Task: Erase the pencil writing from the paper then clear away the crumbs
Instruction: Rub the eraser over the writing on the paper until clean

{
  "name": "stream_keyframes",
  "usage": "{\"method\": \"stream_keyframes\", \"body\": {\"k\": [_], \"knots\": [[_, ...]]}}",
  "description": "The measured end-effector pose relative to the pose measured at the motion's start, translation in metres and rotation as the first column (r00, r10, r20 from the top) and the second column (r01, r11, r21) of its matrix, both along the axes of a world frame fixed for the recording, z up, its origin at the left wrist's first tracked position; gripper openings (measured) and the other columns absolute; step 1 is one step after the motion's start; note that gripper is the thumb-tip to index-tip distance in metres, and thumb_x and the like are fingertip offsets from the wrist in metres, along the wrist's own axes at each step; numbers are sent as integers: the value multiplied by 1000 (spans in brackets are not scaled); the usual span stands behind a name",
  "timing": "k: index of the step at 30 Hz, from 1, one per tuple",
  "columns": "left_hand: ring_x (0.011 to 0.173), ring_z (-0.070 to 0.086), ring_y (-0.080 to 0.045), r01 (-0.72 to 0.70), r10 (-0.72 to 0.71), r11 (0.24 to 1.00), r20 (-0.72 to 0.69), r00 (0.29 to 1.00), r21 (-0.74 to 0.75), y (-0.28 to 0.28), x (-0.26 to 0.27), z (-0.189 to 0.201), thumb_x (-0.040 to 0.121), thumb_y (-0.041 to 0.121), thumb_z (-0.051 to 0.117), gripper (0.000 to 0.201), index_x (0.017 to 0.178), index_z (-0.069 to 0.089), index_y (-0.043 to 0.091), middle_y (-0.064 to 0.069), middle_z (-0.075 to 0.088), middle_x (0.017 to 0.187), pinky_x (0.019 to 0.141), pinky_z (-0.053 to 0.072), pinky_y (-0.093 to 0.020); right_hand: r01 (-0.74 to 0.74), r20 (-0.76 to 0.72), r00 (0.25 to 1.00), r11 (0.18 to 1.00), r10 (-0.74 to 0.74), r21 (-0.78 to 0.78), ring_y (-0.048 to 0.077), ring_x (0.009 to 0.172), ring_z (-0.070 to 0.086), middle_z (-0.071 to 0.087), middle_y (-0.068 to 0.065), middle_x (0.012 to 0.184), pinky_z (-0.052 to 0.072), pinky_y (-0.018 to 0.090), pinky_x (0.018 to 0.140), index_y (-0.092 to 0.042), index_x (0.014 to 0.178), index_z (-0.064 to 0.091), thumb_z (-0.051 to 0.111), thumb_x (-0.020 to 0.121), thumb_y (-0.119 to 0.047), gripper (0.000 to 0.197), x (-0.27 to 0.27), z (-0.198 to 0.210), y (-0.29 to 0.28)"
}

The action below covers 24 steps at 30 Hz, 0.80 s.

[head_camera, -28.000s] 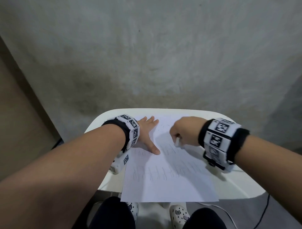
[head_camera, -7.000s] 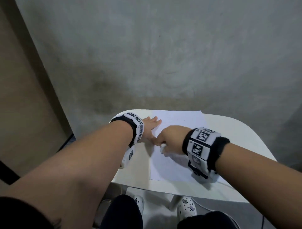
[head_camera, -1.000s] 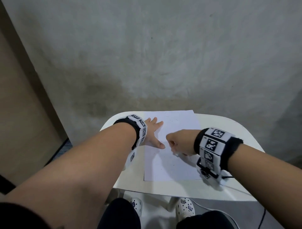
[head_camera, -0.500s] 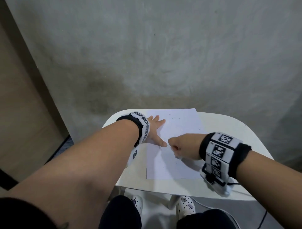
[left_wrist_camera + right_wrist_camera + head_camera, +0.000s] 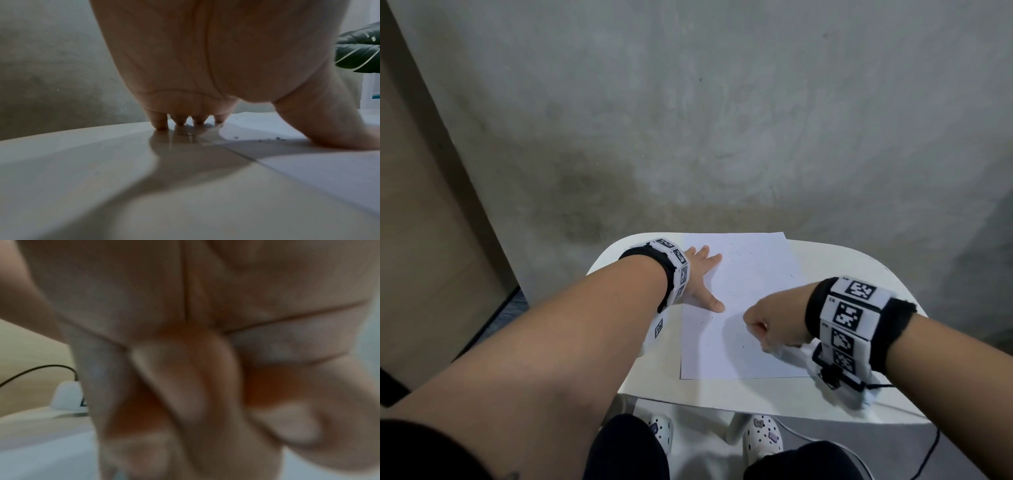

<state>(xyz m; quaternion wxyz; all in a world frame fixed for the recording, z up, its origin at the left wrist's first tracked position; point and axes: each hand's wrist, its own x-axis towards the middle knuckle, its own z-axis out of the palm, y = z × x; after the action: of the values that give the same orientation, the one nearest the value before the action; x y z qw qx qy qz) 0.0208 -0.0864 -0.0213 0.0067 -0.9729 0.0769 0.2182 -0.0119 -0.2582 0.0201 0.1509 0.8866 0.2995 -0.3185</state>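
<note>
A white sheet of paper (image 5: 750, 274) lies on a small white table (image 5: 722, 390). I see no pencil writing on it, only dark eraser crumbs (image 5: 732, 293) scattered over it, which also show as specks (image 5: 236, 137) in the left wrist view. My left hand (image 5: 700, 274) lies flat, its fingertips (image 5: 180, 121) at the paper's left edge and its thumb on the sheet. My right hand (image 5: 770, 325) is curled into a fist over the paper's right half. A pale bit under it looks like the eraser (image 5: 774, 349). The curled fingers (image 5: 185, 386) are blurred.
A grey concrete wall (image 5: 722, 120) rises right behind the table, with a wooden panel (image 5: 421, 240) at the left. My knees and white clogs (image 5: 762, 435) are under the table's near edge. A cable (image 5: 924, 455) runs on the floor at the right. A green leaf (image 5: 359, 48) shows at the right.
The right fist has slid rightward and nearer across the paper in the last second. The left hand has stayed flat. The writing seen 28 s ago is gone.
</note>
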Motion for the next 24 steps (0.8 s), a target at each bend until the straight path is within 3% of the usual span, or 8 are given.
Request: {"method": "stream_keyframes", "body": {"k": [2,7,9,12,14,18,20,24], "knots": [[150,-9,-23,-2,2,1000,1,1000,-4,0,1,0,81,68,56,108,153,-13,26,-1,-16,162,120,4,-50,34,42,998,996,-37,79,15,64,50,63,-2,84,38,26,57,-18,85,49,52,87,-12,7,8,2,8],[150,-9,-23,-3,3,1000,2,1000,-2,1,1,-3,80,69,56,109,153,-12,27,0,-15,162,119,4,-50,46,137,987,972,-80,232,25,97,59,66,5,107,44,35,85,-16,91,45,47,94,-22,7,14,-8,7],[150,-9,-23,-1,1,1000,4,1000,-8,1,1,-3,80,68,56,108,154,-12,27,0,-15,162,120,5,-50,28,92,995,979,-48,201,23,92,58,66,4,104,45,33,81,-17,90,43,47,94,-21,7,7,-9,-3],[150,-9,-23,1,-1,1000,7,1000,-13,2,1,-3,80,69,56,109,154,-12,27,0,-15,162,120,6,-50,-28,39,999,998,26,58,13,71,46,57,-1,95,34,23,62,-20,80,41,49,93,-19,15,3,-2,-5],[150,-9,-23,0,0,1000,9,1000,-16,2,1,-3,80,69,57,109,154,-12,27,-1,-15,162,120,5,-50,-50,45,998,999,50,-6,15,75,47,58,-1,98,37,25,67,-20,81,44,49,92,-18,12,8,1,6],[150,-8,-23,2,-2,1000,10,1000,-13,3,3,-5,79,71,56,110,153,-12,26,-1,-15,162,119,5,-49,-6,176,984,981,-29,192,21,85,51,60,2,98,39,28,70,-16,90,44,46,94,-20,6,15,-4,16],[150,-8,-24,4,-4,1000,12,1000,-13,3,2,-5,79,71,56,110,153,-12,26,-1,-15,162,119,5,-50,4,143,989,975,-37,224,23,87,53,63,4,101,41,32,77,-16,92,43,45,94,-20,5,10,-8,8],[150,-8,-24,9,-9,1000,14,1000,-15,2,1,-3,80,68,56,109,154,-11,25,-1,-15,162,120,6,-50,-5,6,1000,998,4,63,20,81,49,63,3,101,38,30,72,-20,85,44,51,90,-21,9,3,-5,-4]]}}
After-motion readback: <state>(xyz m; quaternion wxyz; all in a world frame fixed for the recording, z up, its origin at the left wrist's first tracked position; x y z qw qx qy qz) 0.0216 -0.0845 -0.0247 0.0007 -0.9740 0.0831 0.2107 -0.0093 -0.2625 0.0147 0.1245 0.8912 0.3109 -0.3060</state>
